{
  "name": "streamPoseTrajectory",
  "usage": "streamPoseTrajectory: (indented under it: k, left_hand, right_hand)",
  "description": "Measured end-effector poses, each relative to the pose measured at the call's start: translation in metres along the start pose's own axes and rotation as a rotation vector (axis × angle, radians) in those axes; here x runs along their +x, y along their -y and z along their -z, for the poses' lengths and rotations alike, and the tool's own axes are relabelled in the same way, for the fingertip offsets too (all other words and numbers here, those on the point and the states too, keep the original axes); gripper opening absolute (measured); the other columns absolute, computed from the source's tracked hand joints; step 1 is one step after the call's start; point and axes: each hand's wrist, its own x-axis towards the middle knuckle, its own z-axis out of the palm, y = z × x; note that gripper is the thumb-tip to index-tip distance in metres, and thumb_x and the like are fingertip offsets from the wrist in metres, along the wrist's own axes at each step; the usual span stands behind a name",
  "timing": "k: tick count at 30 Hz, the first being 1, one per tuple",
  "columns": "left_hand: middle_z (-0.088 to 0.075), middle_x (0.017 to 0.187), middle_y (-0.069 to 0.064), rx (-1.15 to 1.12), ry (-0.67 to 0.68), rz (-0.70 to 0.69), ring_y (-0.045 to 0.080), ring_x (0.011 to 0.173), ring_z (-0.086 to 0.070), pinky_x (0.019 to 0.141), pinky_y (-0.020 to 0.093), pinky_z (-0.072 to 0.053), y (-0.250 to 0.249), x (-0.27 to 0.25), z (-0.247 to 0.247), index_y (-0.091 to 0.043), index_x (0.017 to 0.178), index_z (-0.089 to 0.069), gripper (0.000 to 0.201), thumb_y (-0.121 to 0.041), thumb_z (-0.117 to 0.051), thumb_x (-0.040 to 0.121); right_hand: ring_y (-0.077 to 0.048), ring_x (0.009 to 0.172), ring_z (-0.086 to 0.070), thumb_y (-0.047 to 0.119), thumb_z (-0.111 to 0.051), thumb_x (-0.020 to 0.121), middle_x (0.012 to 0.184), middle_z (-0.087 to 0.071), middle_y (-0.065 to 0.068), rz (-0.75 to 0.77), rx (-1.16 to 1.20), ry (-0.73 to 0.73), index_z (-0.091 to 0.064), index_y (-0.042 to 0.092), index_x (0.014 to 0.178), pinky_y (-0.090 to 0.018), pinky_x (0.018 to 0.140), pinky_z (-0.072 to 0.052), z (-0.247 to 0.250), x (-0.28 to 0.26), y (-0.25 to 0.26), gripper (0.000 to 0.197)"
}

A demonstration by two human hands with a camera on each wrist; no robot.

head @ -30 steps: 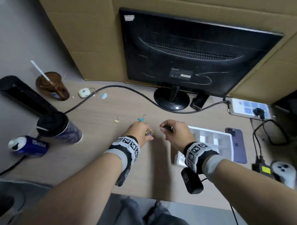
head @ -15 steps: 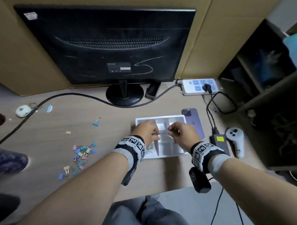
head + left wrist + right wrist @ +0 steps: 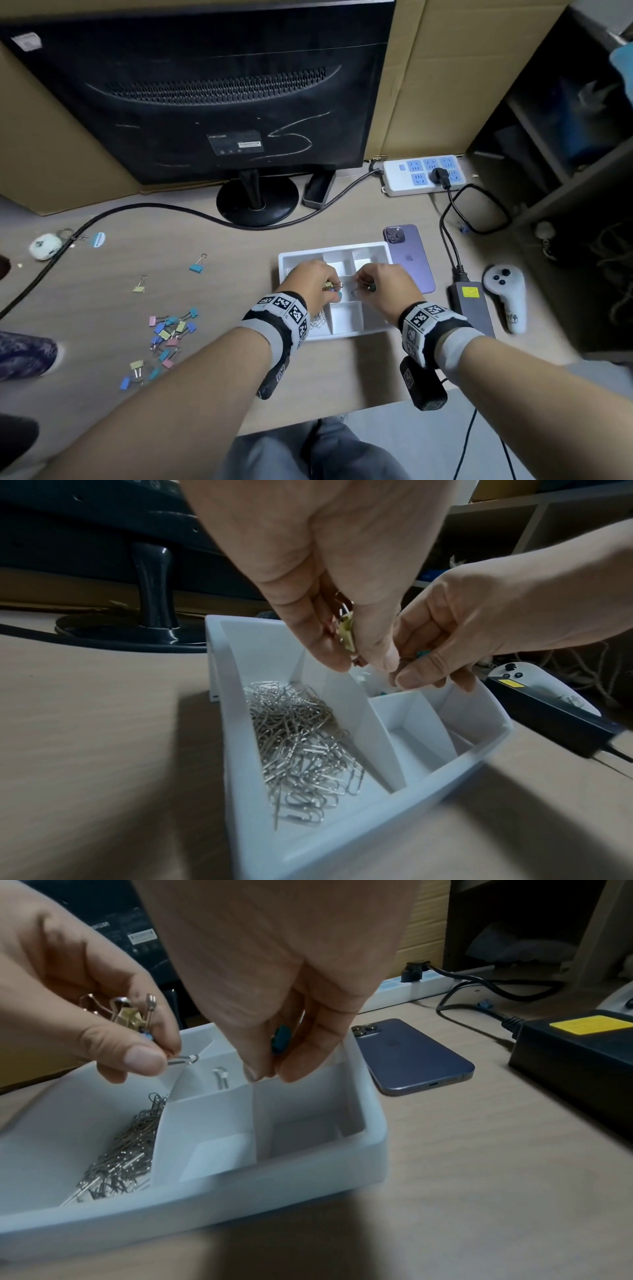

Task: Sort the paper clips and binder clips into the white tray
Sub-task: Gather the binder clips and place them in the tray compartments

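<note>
An office desk: a monitor [image 3: 205, 102], power strip [image 3: 424, 174], phone [image 3: 409, 257] and scattered binder clips [image 3: 168, 334].

Tray [image 3: 445, 783] looks like smooth matt white plastic, paper clips [image 3: 301, 739] are shiny bare metal wire. Desk [image 3: 191, 349] is pale matt woodgrain, phone [image 3: 418, 1056] a satin purple.

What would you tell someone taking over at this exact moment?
Left hand: holds a small bunch of binder clips over the white tray.
Right hand: pinches one teal binder clip over the tray's middle.
Done: paper clips fill the long left compartment.
Left: drop the held clips in, then fetch the loose binder clips on the desk.
</note>
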Motion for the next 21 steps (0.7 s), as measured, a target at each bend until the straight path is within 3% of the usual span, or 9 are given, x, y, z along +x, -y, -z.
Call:
streamPoseTrajectory:
  k: [4,7,12,21]
  left_hand:
    - [-0.064,0.105,0.001,0.036,0.023,-0.011,0.019,0.098,-0.06,0.089,0.031,-0.049,-0.004,0.006,-0.001,-0.02,0.099,-0.075,0.019,-0.027,-0.078,0.082]
    - [-0.064,0.1,-0.001,0.055,0.03,-0.017,0.018,0.095,-0.06,0.086,0.028,-0.049,-0.004,0.009,-0.003,-0.021,0.098,-0.074,0.019,-0.028,-0.079,0.081]
    - [-0.066,0.099,-0.001,0.063,0.05,-0.029,0.018,0.094,-0.06,0.086,0.029,-0.049,-0.006,0.014,-0.006,-0.022,0.098,-0.074,0.02,-0.031,-0.079,0.081]
    - [-0.064,0.093,-0.004,0.083,0.048,-0.031,0.017,0.091,-0.061,0.082,0.025,-0.048,-0.004,0.016,-0.008,-0.023,0.095,-0.074,0.018,-0.031,-0.08,0.08]
  right_hand:
    - [-0.018,0.081,-0.066,0.02,-0.073,0.08,0.083,-0.073,0.007,0.009,0.001,0.005,-0.072,0.024,0.097,-0.032,0.074,-0.056,0.0,0.0,0.0,0.018]
    - [-0.015,0.077,-0.066,0.019,-0.076,0.078,0.08,-0.071,0.008,0.02,0.046,-0.001,-0.069,0.025,0.097,-0.032,0.074,-0.056,0.0,-0.001,-0.002,0.021]
    - [-0.014,0.08,-0.066,0.022,-0.08,0.077,0.086,-0.072,0.008,0.019,0.071,0.015,-0.067,0.023,0.102,-0.032,0.078,-0.057,0.007,-0.001,-0.005,0.028]
    - [-0.009,0.085,-0.07,0.028,-0.072,0.088,0.096,-0.075,0.008,-0.027,0.148,-0.007,-0.067,0.025,0.115,-0.028,0.086,-0.056,0.012,-0.001,-0.009,0.027]
